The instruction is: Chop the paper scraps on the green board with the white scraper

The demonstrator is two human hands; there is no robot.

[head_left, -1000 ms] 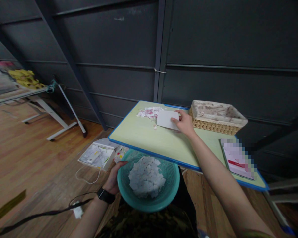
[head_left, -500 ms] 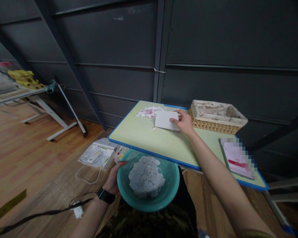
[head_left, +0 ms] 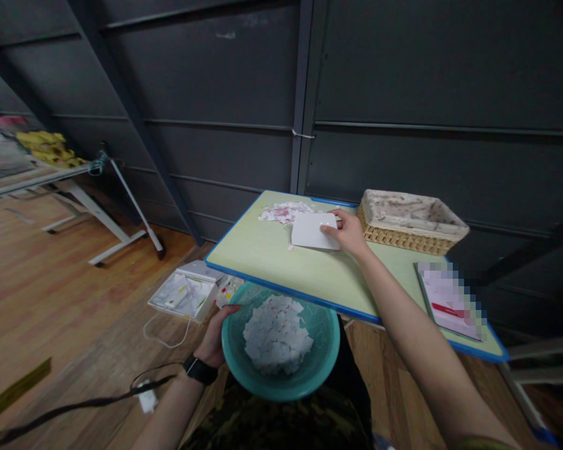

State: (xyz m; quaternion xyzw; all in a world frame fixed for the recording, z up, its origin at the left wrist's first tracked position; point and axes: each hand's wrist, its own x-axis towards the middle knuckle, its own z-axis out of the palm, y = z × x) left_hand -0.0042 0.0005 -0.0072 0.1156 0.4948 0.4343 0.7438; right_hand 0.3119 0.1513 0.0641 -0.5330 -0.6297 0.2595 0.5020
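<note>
My right hand [head_left: 346,232] pinches a white card [head_left: 313,230] by its right edge, over the pale green tabletop [head_left: 253,250]. Just behind the card lies a heap of white and pinkish paper scraps [head_left: 280,211], partly covered by it. A small loose scrap [head_left: 291,247] rests by the card's lower left corner. Below the table's front edge, my left hand [head_left: 216,337] grips the left rim of a green plastic basket [head_left: 326,369], its thumb over the rim. Torn white paper pieces [head_left: 278,337] are piled inside that basket.
A lined wicker basket [head_left: 410,225] stands at the table's back right. Nearer, a clipboard [head_left: 450,300] carries a red pen [head_left: 445,309]. On the floor at left are an open white box [head_left: 185,294], a cable and a white plug [head_left: 147,397]. A dark panelled wall rises behind.
The white card in my right hand has tilted slightly and shifted a little downward. My left hand and the green basket stay where they were.
</note>
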